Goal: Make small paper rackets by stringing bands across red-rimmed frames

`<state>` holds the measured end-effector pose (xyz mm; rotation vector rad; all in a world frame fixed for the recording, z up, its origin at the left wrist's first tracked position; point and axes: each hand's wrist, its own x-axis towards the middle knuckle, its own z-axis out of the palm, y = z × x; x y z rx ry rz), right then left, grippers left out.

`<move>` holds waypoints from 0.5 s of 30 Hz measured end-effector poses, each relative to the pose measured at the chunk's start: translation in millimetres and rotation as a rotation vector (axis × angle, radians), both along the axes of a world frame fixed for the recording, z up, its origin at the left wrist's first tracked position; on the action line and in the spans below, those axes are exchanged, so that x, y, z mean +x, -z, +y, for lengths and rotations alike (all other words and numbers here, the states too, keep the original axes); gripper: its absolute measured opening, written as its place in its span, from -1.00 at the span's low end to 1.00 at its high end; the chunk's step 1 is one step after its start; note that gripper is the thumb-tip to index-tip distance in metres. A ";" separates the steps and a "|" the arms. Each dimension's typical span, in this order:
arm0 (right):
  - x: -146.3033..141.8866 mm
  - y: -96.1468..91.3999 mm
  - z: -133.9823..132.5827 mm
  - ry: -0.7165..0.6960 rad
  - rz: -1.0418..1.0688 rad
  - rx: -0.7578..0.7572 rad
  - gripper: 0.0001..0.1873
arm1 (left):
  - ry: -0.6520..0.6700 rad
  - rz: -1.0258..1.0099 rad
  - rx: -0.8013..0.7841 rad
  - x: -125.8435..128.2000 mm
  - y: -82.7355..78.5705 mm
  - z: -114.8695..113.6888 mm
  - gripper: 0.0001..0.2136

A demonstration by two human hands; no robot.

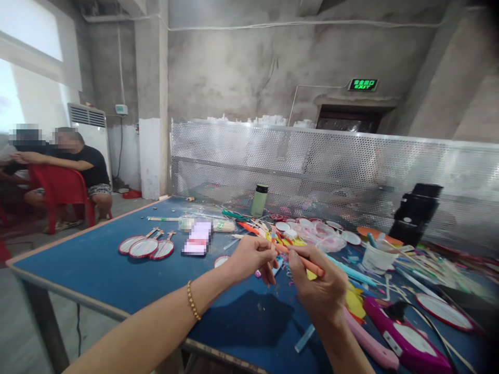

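Note:
Above the blue table (pixel 97 265), both my hands meet around a thin orange stick (pixel 307 264). My right hand (pixel 317 283) is closed around the stick, which pokes out past its knuckles. Pinching the stick's other end near the fingertips is my left hand (pixel 251 257), fingers closed; a bead bracelet (pixel 193 301) sits on that wrist. Just beyond my hands lies a heap of round white discs and coloured sticks (pixel 307 234).
Three small red-rimmed round fans (pixel 146 246) lie at left. A green bottle (pixel 259 200), a white cup (pixel 376 257), a black container (pixel 415 213) and a pink tool (pixel 405 337) are on the table. A perforated metal screen (pixel 331 156) backs it. Two people sit at far left on a red chair (pixel 62 189).

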<state>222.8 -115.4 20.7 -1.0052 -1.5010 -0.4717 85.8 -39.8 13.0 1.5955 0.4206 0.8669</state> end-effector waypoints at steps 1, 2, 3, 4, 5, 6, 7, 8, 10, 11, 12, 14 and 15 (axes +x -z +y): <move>-0.4 0.0 0.1 -0.006 -0.005 -0.002 -0.86 | 0.001 -0.002 -0.006 0.2 0.2 0.0 -0.77; -0.7 0.0 0.2 -0.013 -0.010 -0.005 -0.86 | 0.003 -0.004 -0.011 0.4 0.5 0.3 -0.77; -1.1 0.0 0.3 -0.021 -0.013 -0.005 -0.86 | 0.006 -0.007 -0.015 0.6 0.9 0.6 -0.77; -1.4 0.0 0.5 -0.027 -0.014 -0.005 -0.86 | 0.008 -0.010 -0.016 0.8 1.3 1.0 -0.77; -1.6 0.0 0.7 -0.031 -0.014 -0.004 -0.87 | 0.009 -0.011 -0.016 1.0 1.6 1.4 -0.77; -1.7 0.0 0.8 -0.032 -0.012 -0.004 -0.87 | 0.011 -0.011 -0.012 1.1 1.9 1.7 -0.78; -1.6 0.0 0.9 -0.029 -0.011 -0.005 -0.87 | 0.011 -0.010 -0.008 1.2 2.1 1.9 -0.78; -1.4 0.1 1.0 -0.023 -0.010 -0.006 -0.87 | 0.010 -0.008 -0.003 1.1 2.3 2.0 -0.78; -0.6 0.4 0.9 -0.009 -0.004 -0.005 -0.86 | 0.007 -0.004 0.009 0.7 2.4 2.2 -0.78; -0.1 0.6 0.8 -0.002 0.001 -0.006 -0.86 | 0.006 0.000 0.015 0.4 2.5 2.3 -0.78; 0.4 0.8 0.7 0.005 0.009 -0.008 -0.86 | 0.004 0.002 0.019 0.2 2.5 2.4 -0.78; 1.2 1.1 0.6 0.018 0.022 -0.008 -0.85 | 0.003 0.007 0.022 -0.3 2.3 2.3 -0.77; 1.3 1.1 0.6 0.024 0.024 -0.009 -0.85 | 0.003 0.007 0.019 -0.5 2.0 2.0 -0.77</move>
